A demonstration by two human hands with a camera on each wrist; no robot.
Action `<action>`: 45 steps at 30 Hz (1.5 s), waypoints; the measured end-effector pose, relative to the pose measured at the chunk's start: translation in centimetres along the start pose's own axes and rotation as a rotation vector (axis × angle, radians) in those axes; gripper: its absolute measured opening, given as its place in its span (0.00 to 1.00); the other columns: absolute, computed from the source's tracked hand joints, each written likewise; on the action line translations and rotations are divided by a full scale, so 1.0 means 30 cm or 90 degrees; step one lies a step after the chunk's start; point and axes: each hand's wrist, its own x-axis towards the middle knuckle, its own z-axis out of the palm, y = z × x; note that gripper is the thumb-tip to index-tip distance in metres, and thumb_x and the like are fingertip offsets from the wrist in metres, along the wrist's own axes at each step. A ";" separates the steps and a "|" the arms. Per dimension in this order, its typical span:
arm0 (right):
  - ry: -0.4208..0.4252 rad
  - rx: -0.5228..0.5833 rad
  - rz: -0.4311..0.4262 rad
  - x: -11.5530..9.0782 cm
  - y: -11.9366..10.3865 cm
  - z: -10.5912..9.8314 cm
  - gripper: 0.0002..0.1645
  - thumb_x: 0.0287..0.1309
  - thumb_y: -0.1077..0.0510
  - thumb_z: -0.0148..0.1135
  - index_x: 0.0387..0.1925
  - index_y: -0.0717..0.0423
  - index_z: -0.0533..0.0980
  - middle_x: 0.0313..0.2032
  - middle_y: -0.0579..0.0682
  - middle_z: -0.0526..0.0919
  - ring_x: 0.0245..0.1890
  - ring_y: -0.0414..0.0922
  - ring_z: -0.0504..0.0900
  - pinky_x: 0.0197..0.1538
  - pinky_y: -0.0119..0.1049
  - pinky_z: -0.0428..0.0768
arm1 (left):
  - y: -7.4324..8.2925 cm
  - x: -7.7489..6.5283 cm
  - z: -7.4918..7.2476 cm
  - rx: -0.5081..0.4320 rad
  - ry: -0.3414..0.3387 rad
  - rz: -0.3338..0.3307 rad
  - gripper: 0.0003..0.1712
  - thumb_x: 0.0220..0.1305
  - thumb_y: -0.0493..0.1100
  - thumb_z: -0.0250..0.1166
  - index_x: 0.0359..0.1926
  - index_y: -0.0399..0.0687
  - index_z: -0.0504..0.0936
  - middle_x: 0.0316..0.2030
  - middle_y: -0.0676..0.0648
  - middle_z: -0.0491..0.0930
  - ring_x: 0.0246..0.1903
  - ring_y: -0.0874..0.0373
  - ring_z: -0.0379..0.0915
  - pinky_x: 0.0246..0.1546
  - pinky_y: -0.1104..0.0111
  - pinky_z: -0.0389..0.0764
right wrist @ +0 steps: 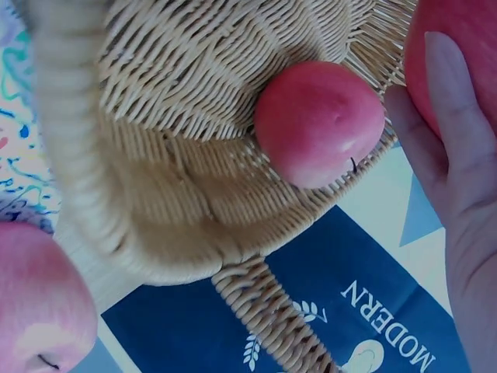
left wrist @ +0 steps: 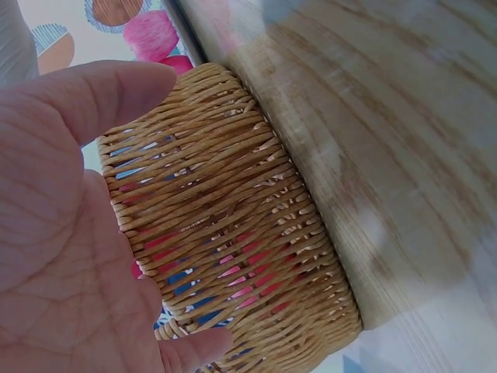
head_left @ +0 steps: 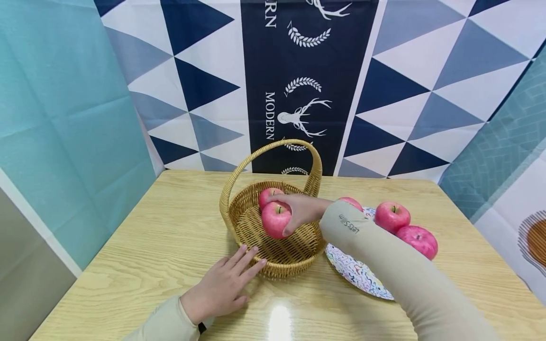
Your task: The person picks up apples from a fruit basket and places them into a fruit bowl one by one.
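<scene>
A wicker basket [head_left: 294,270] with a tall arched handle stands mid-table. My right hand [head_left: 304,210] grips a red apple [head_left: 276,220] over the inside of the basket. Behind it, a second apple [right wrist: 320,124] rests against the basket's far inner wall. My left hand [head_left: 226,284] lies at the near left of the basket, its spread fingers touching the rim. In the left wrist view, that hand's thumb [left wrist: 124,97] is stretched out along the woven side [left wrist: 210,194].
Right of the basket, partly under my right forearm, is a patterned plate [head_left: 362,277]. Red apples [head_left: 392,217] sit on it, one [head_left: 419,241] toward its right edge. A patterned cloth [head_left: 204,71] hangs behind the wooden table [head_left: 141,246].
</scene>
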 end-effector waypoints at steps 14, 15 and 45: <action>0.025 0.114 0.077 -0.138 0.043 -0.066 0.52 0.34 0.61 0.73 0.66 0.53 0.62 0.53 0.55 0.73 0.50 0.52 0.73 0.49 0.43 0.77 | -0.003 0.000 -0.002 -0.010 -0.023 -0.003 0.45 0.55 0.55 0.68 0.71 0.46 0.62 0.70 0.37 0.58 0.68 0.41 0.55 0.53 0.53 0.73; 0.024 0.101 0.073 -0.148 0.049 -0.072 0.52 0.34 0.60 0.72 0.66 0.54 0.62 0.53 0.55 0.73 0.50 0.52 0.73 0.49 0.44 0.77 | -0.004 0.000 -0.003 -0.009 -0.022 -0.002 0.45 0.55 0.55 0.67 0.71 0.46 0.62 0.70 0.37 0.58 0.68 0.41 0.55 0.53 0.53 0.73; 0.030 0.027 0.109 -0.410 0.160 -0.114 0.48 0.33 0.56 0.77 0.60 0.55 0.64 0.47 0.51 0.75 0.46 0.51 0.73 0.44 0.38 0.79 | 0.002 -0.002 -0.006 -0.031 -0.012 -0.002 0.45 0.54 0.53 0.68 0.70 0.44 0.63 0.69 0.36 0.58 0.67 0.39 0.55 0.53 0.51 0.73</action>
